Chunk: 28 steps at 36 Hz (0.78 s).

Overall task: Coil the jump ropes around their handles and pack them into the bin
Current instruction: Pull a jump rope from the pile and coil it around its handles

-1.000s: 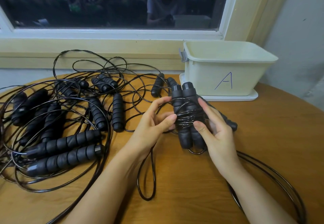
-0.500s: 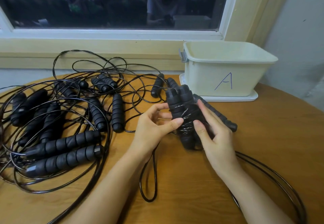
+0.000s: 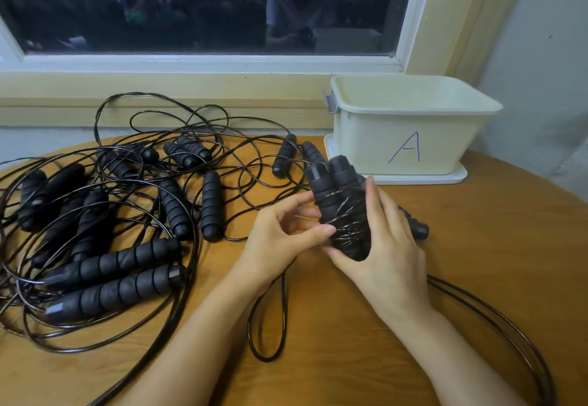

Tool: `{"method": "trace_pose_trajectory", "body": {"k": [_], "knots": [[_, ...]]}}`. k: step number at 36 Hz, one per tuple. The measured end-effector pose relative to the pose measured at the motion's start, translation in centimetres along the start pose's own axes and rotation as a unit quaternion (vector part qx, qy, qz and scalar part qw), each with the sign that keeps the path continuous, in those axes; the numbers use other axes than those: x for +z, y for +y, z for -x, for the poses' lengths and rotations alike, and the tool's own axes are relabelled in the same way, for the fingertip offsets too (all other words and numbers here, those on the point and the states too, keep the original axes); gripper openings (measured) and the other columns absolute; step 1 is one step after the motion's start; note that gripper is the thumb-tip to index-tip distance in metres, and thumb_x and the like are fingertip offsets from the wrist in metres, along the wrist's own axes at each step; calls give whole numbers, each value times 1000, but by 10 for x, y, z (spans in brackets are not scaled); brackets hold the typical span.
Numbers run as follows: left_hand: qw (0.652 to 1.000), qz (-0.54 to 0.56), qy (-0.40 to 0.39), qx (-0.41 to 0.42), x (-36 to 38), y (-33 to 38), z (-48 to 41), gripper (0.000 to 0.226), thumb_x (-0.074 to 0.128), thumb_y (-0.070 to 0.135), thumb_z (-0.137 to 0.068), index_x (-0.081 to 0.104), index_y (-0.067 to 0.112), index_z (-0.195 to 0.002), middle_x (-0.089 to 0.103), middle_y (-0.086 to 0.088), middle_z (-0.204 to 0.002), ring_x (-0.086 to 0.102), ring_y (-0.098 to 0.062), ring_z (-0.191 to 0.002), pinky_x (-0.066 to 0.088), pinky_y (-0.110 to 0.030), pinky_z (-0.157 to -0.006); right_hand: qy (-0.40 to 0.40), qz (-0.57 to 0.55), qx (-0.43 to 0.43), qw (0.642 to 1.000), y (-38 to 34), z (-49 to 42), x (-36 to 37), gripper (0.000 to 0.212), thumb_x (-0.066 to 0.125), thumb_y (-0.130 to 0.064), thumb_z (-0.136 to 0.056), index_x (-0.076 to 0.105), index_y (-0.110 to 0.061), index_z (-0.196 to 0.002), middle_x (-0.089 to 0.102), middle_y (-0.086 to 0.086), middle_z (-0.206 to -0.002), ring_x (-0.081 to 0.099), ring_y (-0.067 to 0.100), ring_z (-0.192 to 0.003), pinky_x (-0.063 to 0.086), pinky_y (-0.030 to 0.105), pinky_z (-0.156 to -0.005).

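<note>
A pair of black ribbed jump-rope handles (image 3: 337,202) stands upright above the table's middle, with thin black rope coiled round its lower half. My right hand (image 3: 385,253) grips the pair from the right and underneath. My left hand (image 3: 280,237) pinches the rope against the handles' left side with thumb and fingers. A loose loop of that rope (image 3: 267,326) hangs down onto the table between my forearms. The cream bin (image 3: 410,125), marked "A", sits at the back right on a white lid, and I see nothing inside it.
A tangle of several more black jump ropes and handles (image 3: 105,214) covers the left half of the round wooden table (image 3: 493,246). Another handle (image 3: 416,229) lies behind my right hand. Rope curves along the right front edge (image 3: 515,335). A window sill runs behind.
The handle pair has tilted slightly and shifted a little left and toward me, and the coil sits lower and tighter. The hanging loop has got shorter.
</note>
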<state>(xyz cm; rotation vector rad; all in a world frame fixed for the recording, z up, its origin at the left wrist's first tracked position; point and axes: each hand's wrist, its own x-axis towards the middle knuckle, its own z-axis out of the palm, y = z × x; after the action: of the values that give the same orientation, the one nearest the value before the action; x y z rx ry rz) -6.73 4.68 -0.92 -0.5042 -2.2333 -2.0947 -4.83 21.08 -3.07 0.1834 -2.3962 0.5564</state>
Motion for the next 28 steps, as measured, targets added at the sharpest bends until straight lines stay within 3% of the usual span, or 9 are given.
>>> {"method": "trace_pose_trajectory", "body": {"k": [3, 6, 11, 19, 22, 26, 28], "knots": [[1000, -10, -23, 10, -4, -1, -1, 49, 71, 17, -76, 58, 31, -120, 74, 14, -102, 70, -9, -97, 55, -20, -81, 24, 4, -14, 1000, 2, -1, -2, 103, 81, -52, -68, 38, -10, -150, 53, 8, -145, 57, 26, -123, 57, 34, -69], [999, -24, -35, 20, -8, -1, -2, 48, 68, 15, -80, 55, 33, -123, 73, 11, -109, 69, -9, -104, 54, -21, -86, 16, -19, -11, 1000, 5, 0, -2, 100, 81, -49, -68, 38, -12, -151, 50, 6, -148, 56, 23, -125, 50, 29, -81], [996, -66, -32, 57, -8, -2, -2, 43, 59, 16, -85, 51, 29, -126, 73, 23, -97, 71, -2, -91, 53, -15, -79, -30, -110, 27, 993, 6, 1, -2, 98, 80, -47, -69, 37, -17, -151, 52, 3, -146, 53, 22, -130, 45, 33, -95], [996, -44, 34, 67, -10, -7, -5, 32, 65, 21, -79, 61, 28, -111, 76, 12, -83, 73, -6, -78, 54, -15, -73, -106, -322, 110, 934, 2, 1, -5, 98, 84, -43, -68, 33, -36, -151, 52, -16, -144, 44, -1, -134, 42, 35, -111], [998, -27, 32, 43, -10, -9, -6, 34, 64, 23, -79, 61, 27, -113, 76, 13, -91, 71, -4, -90, 52, -14, -78, -116, -367, 123, 915, 0, 1, -6, 99, 79, -53, -65, 34, -37, -151, 52, -17, -143, 45, -3, -133, 43, 35, -111], [1000, 19, -12, -2, -8, -10, -5, 34, 56, 16, -89, 61, 11, -122, 75, 0, -104, 72, -11, -93, 55, -20, -77, -126, -374, 113, 912, -1, 1, -6, 91, 84, -34, -76, 31, -39, -150, 49, -16, -145, 42, -4, -134, 42, 36, -112], [999, 42, -21, -7, -8, -10, -5, 27, 53, 8, -93, 62, 8, -119, 74, -5, -107, 72, -15, -94, 56, -22, -78, -131, -366, 103, 915, -2, 0, -5, 90, 80, -41, -76, 26, -45, -148, 47, -17, -147, 40, -5, -135, 41, 34, -112]]}}
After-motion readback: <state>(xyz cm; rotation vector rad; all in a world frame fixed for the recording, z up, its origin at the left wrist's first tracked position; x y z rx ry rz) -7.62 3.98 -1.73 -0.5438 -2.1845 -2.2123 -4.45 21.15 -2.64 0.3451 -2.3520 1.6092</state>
